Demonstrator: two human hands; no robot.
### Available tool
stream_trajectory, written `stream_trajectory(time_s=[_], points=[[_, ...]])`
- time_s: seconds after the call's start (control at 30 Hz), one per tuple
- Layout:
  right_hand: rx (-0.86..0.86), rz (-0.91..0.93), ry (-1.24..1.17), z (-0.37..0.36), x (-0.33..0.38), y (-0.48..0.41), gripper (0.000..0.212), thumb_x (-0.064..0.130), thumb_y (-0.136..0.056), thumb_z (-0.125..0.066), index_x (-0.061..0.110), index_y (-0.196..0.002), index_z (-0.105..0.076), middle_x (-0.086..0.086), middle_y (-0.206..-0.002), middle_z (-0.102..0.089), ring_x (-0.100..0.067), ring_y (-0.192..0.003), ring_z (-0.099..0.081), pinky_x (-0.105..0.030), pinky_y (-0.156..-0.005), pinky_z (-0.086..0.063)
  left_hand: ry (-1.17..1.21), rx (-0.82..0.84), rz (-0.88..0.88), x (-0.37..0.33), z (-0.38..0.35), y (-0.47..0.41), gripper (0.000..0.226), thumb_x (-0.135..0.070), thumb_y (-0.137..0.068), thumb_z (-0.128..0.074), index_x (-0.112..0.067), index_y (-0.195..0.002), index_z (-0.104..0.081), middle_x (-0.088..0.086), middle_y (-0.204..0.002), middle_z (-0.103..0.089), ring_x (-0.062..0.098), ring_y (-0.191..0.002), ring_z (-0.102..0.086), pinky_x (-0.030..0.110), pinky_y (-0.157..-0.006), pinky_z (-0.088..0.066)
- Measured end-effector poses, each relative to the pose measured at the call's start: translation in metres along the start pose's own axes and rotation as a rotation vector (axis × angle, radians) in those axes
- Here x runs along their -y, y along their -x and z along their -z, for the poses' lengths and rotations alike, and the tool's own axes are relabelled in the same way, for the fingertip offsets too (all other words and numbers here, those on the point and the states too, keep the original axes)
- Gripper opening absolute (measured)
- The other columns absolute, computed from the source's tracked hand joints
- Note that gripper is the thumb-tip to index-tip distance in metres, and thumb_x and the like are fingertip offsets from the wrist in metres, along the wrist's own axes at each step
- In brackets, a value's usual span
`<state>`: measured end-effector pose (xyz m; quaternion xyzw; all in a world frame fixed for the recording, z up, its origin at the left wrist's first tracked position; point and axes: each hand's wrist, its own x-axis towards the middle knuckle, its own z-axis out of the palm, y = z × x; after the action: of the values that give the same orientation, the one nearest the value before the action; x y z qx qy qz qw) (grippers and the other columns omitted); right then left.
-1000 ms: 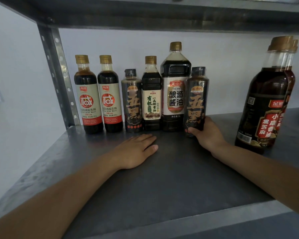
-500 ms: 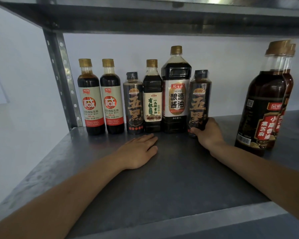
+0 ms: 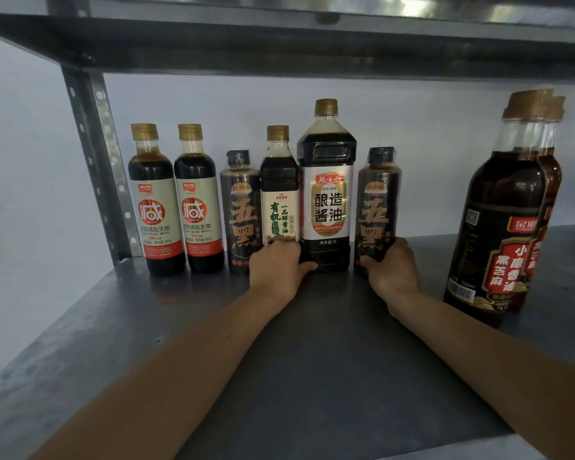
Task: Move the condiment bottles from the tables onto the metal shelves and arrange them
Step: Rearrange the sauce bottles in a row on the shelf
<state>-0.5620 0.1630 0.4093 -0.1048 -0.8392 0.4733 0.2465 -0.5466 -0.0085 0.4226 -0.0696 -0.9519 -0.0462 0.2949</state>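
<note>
A row of dark sauce bottles stands at the back of the metal shelf (image 3: 312, 376). From the left: two gold-capped bottles with white and red labels (image 3: 156, 207), a black bottle with gold characters (image 3: 239, 210), a slim gold-capped bottle with a cream label (image 3: 278, 194), a tall 1L soy sauce bottle (image 3: 327, 184), and another black bottle with gold characters (image 3: 377, 207). My left hand (image 3: 276, 267) wraps the base of the slim cream-label bottle. My right hand (image 3: 392, 270) grips the lower part of the right black bottle.
Two large sesame oil bottles (image 3: 502, 220) with red labels stand close at the right, one behind the other. A perforated steel upright (image 3: 97, 154) rises at the back left. Another shelf (image 3: 279, 38) runs overhead. A pale wall lies behind.
My left hand has lifted off the shelf surface and moved forward onto the base of the slim cream-label bottle. My right hand stays on the right black bottle.
</note>
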Motion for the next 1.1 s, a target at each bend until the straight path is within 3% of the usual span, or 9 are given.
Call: stream_trajectory(time_s=[0.1, 0.17, 0.23, 0.3, 0.37, 0.6, 1.1], points=[[0.014, 0.007, -0.005, -0.002, -0.001, -0.006, 0.052, 0.016, -0.085, -0.066, 0.006, -0.129, -0.040, -0.015, -0.132, -0.048, -0.031, -0.120, -0.050, -0.044, -0.100, -0.044, -0.065, -0.075, -0.110, -0.006, -0.003, -0.006, 0.039, -0.042, -0.087, -0.061, -0.012, -0.111, -0.054, 0.007, -0.112, -0.060, 0.023, -0.102, -0.059, 0.036, -0.074, -0.051], [0.023, 0.002, -0.017, -0.003, -0.001, -0.009, 0.053, 0.016, -0.085, -0.066, 0.007, -0.129, -0.040, -0.014, -0.132, -0.048, -0.031, -0.120, -0.050, -0.044, -0.100, -0.044, -0.160, -0.206, -0.306, -0.004, -0.005, -0.008, 0.058, -0.035, -0.077, -0.074, -0.011, -0.122, -0.047, 0.010, -0.124, -0.051, 0.026, -0.114, -0.051, 0.037, -0.084, -0.050], [0.023, 0.000, -0.029, -0.003, -0.002, -0.011, 0.052, 0.016, -0.085, -0.066, 0.008, -0.129, -0.041, -0.014, -0.132, -0.049, -0.031, -0.120, -0.050, -0.045, -0.099, -0.045, -0.332, -0.335, -0.553, 0.002, -0.010, -0.014, 0.079, -0.037, -0.068, -0.078, -0.010, -0.132, -0.041, 0.015, -0.140, -0.042, 0.031, -0.129, -0.040, 0.042, -0.104, -0.039], [0.019, 0.000, -0.039, -0.003, -0.003, -0.013, 0.051, 0.016, -0.084, -0.067, 0.009, -0.128, -0.042, -0.014, -0.131, -0.050, -0.030, -0.119, -0.051, -0.046, -0.098, -0.046, -0.541, -0.354, -0.748, 0.010, -0.013, -0.023, 0.085, -0.048, -0.082, -0.061, -0.016, -0.149, -0.020, 0.012, -0.157, -0.017, 0.030, -0.145, -0.015, 0.045, -0.117, -0.016], [0.019, 0.002, -0.043, -0.004, -0.004, -0.014, 0.051, 0.017, -0.083, -0.067, 0.010, -0.128, -0.043, -0.013, -0.129, -0.051, -0.029, -0.117, -0.052, -0.047, -0.096, -0.047, -0.626, -0.348, -0.846, 0.017, -0.015, -0.033, 0.075, -0.052, -0.092, -0.044, -0.023, -0.152, -0.010, 0.007, -0.160, -0.006, 0.026, -0.147, -0.003, 0.044, -0.119, -0.006], [0.025, 0.006, -0.028, -0.007, -0.009, -0.020, 0.048, 0.018, -0.085, -0.066, 0.012, -0.126, -0.043, -0.011, -0.129, -0.051, -0.028, -0.117, -0.052, -0.043, -0.095, -0.046, -0.634, -0.388, -0.972, 0.036, -0.028, -0.060, 0.060, -0.054, -0.100, -0.023, -0.025, -0.152, -0.014, 0.006, -0.159, -0.013, 0.023, -0.146, -0.008, 0.043, -0.118, -0.009], [0.132, 0.049, 0.046, -0.006, -0.004, -0.034, 0.051, 0.021, -0.089, -0.062, 0.013, -0.133, -0.038, -0.010, -0.134, -0.050, -0.027, -0.123, -0.048, -0.039, -0.097, -0.041, -0.595, -0.421, -0.987, 0.041, -0.036, -0.070, 0.061, -0.054, -0.099, -0.026, -0.027, -0.152, -0.014, 0.005, -0.159, -0.013, 0.024, -0.146, -0.009, 0.044, -0.118, -0.008]])
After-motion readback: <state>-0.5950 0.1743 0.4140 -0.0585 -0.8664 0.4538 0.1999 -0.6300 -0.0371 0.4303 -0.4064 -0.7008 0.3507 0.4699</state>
